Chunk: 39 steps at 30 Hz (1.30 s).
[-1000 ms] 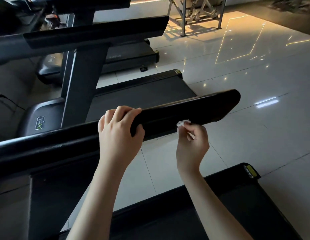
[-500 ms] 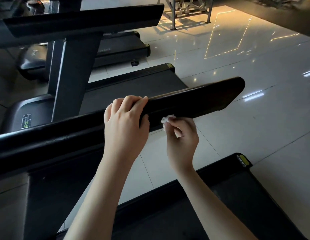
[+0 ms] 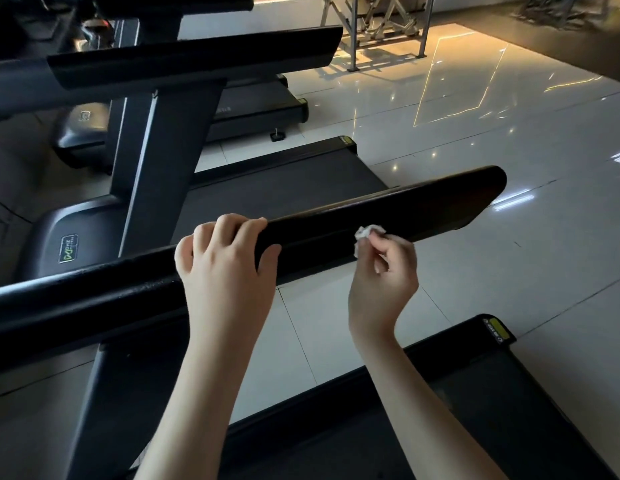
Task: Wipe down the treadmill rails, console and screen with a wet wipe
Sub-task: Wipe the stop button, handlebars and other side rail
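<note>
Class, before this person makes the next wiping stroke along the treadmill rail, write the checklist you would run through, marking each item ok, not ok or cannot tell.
1. Grip: right hand pinches the wipe. Ok.
2. Steadying: left hand grips over the top of the rail. Ok.
3. Contact: the wipe sits at the rail's near face, but whether it touches is unclear. Cannot tell.
4. Coverage: the wipe is bunched into a small wad, not spread. Not ok.
5. Path: nothing lies on the rail between the wipe and its rounded end. Ok.
6. Wetness of the wipe: cannot tell.
</note>
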{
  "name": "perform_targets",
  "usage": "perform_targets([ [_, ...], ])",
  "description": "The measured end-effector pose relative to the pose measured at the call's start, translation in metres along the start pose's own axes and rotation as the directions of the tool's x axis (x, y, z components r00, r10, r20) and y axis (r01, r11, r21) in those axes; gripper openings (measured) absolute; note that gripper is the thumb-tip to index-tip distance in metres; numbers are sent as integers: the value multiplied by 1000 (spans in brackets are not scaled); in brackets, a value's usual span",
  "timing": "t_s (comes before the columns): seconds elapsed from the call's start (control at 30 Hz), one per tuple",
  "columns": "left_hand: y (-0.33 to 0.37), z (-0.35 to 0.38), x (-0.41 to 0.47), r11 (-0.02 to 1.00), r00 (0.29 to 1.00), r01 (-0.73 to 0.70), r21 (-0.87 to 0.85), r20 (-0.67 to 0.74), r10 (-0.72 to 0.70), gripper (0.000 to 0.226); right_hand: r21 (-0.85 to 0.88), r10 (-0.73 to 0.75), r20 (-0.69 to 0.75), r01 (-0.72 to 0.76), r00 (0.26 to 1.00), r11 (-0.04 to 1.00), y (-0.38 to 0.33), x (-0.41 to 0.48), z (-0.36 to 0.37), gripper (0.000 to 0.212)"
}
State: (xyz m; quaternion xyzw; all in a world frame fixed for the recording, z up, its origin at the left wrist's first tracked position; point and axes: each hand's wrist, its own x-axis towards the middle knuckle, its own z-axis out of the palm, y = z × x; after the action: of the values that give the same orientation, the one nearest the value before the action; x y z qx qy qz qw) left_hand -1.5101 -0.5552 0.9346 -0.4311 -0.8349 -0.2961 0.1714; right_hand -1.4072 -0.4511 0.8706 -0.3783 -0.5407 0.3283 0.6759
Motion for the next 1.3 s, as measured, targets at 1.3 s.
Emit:
perform_targets([
  [1.3,-16,-4,-6,989,991,-135,-56,-10,135,47,0,-59,225,61,973,998,-13,-44,8,18],
])
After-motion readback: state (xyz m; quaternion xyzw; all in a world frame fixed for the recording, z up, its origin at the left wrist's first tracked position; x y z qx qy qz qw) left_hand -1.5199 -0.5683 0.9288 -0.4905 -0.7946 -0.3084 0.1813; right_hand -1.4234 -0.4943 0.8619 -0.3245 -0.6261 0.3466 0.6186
